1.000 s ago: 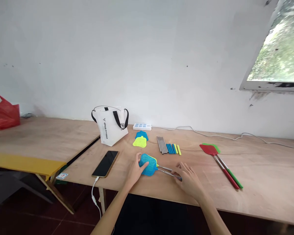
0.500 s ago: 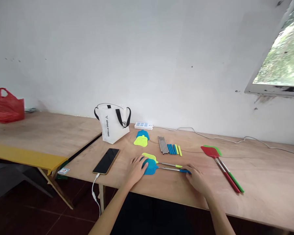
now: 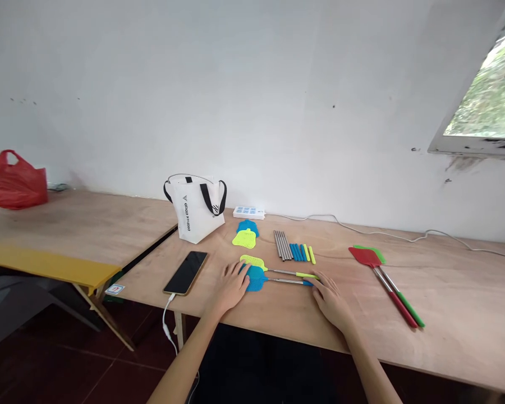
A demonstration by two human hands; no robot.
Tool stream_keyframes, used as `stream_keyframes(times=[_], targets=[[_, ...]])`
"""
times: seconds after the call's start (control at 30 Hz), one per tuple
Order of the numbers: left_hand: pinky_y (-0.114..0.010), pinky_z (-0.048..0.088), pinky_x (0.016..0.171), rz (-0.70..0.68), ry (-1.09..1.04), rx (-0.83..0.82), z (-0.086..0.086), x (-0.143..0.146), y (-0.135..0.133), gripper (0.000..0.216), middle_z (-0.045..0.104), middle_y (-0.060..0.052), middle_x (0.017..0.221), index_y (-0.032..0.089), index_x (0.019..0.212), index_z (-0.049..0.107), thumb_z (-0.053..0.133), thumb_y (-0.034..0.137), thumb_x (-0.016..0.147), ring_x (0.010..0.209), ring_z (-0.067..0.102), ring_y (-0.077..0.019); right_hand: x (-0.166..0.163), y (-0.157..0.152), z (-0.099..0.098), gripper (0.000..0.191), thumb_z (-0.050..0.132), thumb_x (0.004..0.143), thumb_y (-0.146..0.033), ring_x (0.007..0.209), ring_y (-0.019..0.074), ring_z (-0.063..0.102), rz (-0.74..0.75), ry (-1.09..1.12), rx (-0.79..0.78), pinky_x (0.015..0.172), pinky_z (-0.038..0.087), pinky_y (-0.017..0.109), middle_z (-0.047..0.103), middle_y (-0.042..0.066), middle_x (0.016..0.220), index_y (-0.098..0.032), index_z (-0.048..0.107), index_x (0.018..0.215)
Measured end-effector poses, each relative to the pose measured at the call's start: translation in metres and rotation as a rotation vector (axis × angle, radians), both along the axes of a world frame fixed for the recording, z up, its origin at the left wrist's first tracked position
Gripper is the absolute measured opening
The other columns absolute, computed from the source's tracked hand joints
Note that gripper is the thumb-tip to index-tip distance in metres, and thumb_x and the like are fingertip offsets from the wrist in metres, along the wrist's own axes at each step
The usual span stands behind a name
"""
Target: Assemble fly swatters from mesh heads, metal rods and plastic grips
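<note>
My left hand [image 3: 231, 289] lies flat, fingers spread, with its fingertips at the left edge of a blue fly swatter's head [image 3: 257, 279]. Just behind it is a yellow fly swatter [image 3: 256, 262], its metal shaft running alongside the blue one's. Over the handle ends of both swatters rests my right hand [image 3: 330, 300], fingers stretched out; it partly hides the blue grip. A red fly swatter [image 3: 367, 257] overlaps a green one [image 3: 399, 298] to the right.
Behind lie loose blue [image 3: 248, 226] and yellow [image 3: 244, 239] swatter heads, several metal tubes [image 3: 283, 246] and several short grips [image 3: 299, 252]. A phone [image 3: 187, 272] on a cable, a white bag [image 3: 196, 216] and a power strip [image 3: 248, 212] stand left and back.
Both swatters have shifted slightly left and away from me. My right hand has moved left and loosened, its fingers now stretched over the handle ends. The view has shifted slightly.
</note>
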State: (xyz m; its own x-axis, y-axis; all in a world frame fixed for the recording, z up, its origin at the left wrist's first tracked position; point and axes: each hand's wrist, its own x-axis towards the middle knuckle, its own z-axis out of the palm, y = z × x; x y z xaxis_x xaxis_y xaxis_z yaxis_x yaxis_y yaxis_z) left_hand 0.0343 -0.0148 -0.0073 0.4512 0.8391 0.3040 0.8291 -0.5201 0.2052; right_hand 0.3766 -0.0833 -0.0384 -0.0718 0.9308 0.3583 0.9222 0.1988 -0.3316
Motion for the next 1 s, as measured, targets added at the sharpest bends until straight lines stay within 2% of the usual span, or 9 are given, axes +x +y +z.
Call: stream_keyframes(times=[0.2,0.47,0.7,0.87,1.0], targets=[[-0.054,0.030,0.118,0.048,-0.047,-0.045,-0.0016,0.0012,0.0015,0.049,0.040,-0.008,0.160,0.025,0.150,0.044,0.028,0.040,0.107,0.144,0.041,-0.0282,-0.0009,-0.0003,-0.0026,0.047,0.036,0.095,-0.021,0.147,0.0254,0.037,-0.023,-0.025,0.029,0.119,0.036,0.051,0.048,0.004,0.152,-0.031,0.065,0.132],[-0.051,0.033,0.117,0.042,-0.047,-0.019,-0.0044,-0.0001,0.0031,0.048,0.046,-0.008,0.156,0.025,0.148,0.047,0.030,0.041,0.107,0.143,0.042,-0.0273,0.0010,0.0010,-0.0055,0.046,0.037,0.096,-0.024,0.142,0.0238,0.045,0.001,-0.041,0.063,0.118,0.038,0.051,0.054,0.003,0.147,-0.034,0.063,0.132],[-0.052,0.033,0.117,0.027,-0.061,0.010,-0.0101,-0.0010,0.0075,0.047,0.048,-0.009,0.154,0.025,0.147,0.050,0.030,0.041,0.107,0.142,0.044,-0.0279,-0.0047,-0.0015,-0.0013,0.040,0.034,0.097,-0.027,0.142,0.0246,0.045,-0.028,0.022,0.054,0.119,0.037,0.050,0.056,0.008,0.146,-0.025,0.060,0.128],[-0.052,0.033,0.117,0.028,-0.079,0.004,-0.0094,-0.0006,0.0061,0.047,0.049,-0.009,0.153,0.026,0.147,0.050,0.030,0.041,0.107,0.142,0.044,-0.0282,-0.0066,-0.0011,-0.0040,0.049,0.035,0.097,-0.031,0.150,0.0243,0.032,-0.147,0.094,0.006,0.120,0.036,0.046,0.043,0.011,0.157,-0.021,0.047,0.143],[-0.051,0.033,0.117,0.032,-0.079,0.003,-0.0078,-0.0003,0.0047,0.047,0.049,-0.009,0.154,0.026,0.146,0.050,0.030,0.041,0.107,0.142,0.044,-0.0281,-0.0077,-0.0020,-0.0019,0.053,0.034,0.097,-0.030,0.153,0.0235,0.027,-0.150,0.087,-0.039,0.121,0.033,0.046,0.040,0.009,0.160,-0.023,0.042,0.149]])
